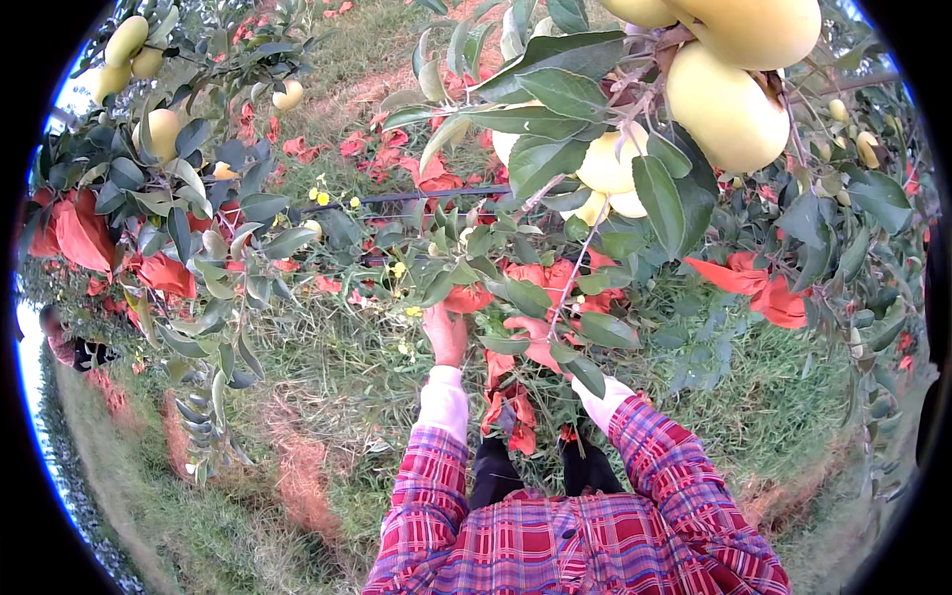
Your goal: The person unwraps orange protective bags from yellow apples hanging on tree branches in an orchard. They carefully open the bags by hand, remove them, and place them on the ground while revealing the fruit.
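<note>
My left hand (445,336) reaches up into low foliage, its fingertips at the lower edge of a crumpled red paper bag (468,297). Leaves and paper hide how its fingers sit. To the right, my right hand (537,342) is partly covered by green leaves (606,329) and a thin twig. It lies just below more red paper (554,281), and whether it grips anything is hidden. Between my forearms hangs torn red paper (513,416), above my dark trouser legs. Large pale yellow apples (725,111) hang close overhead at the upper right.
Another leafy apple branch (216,201) with red bags (83,230) and yellow apples (158,135) spreads at the left. Dark hoses or pipes (446,193) run across beyond my hands. Loose red paper (751,286) hangs at right. A person (71,342) is at far left.
</note>
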Tool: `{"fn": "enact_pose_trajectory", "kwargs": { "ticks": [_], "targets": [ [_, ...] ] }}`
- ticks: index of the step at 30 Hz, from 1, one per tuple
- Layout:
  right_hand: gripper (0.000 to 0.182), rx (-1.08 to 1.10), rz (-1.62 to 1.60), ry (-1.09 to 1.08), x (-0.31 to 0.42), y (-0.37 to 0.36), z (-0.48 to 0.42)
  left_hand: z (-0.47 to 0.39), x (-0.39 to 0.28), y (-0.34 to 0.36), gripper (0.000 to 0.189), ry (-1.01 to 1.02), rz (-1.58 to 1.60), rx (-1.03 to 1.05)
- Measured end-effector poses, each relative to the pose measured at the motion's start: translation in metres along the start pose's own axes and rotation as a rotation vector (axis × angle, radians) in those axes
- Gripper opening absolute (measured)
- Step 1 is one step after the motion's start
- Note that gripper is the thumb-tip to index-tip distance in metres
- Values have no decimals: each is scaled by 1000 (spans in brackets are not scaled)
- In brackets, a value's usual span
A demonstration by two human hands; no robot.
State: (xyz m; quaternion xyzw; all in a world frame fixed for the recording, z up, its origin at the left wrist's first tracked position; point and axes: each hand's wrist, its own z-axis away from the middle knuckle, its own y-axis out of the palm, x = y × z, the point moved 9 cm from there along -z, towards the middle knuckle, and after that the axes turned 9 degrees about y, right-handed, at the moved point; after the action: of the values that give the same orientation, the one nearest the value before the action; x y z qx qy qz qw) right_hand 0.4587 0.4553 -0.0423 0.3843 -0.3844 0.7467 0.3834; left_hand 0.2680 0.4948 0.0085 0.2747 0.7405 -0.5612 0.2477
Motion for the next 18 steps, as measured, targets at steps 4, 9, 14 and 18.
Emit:
{"fn": "enact_pose_trajectory", "kwargs": {
  "ticks": [4,9,14,18],
  "targets": [
    [66,-35,-811,161,-26,25,-23,-2,15,29,56,60,-269,329],
    [70,-170,-747,217,1,42,-46,11,64,43,19,91,2,369],
    [65,-33,-1165,105,-15,57,-43,25,79,68,23,-385,659,745],
    [64,-195,-1005,96,-26,70,-25,22,49,55,25,-285,786,806]
  ]
}}
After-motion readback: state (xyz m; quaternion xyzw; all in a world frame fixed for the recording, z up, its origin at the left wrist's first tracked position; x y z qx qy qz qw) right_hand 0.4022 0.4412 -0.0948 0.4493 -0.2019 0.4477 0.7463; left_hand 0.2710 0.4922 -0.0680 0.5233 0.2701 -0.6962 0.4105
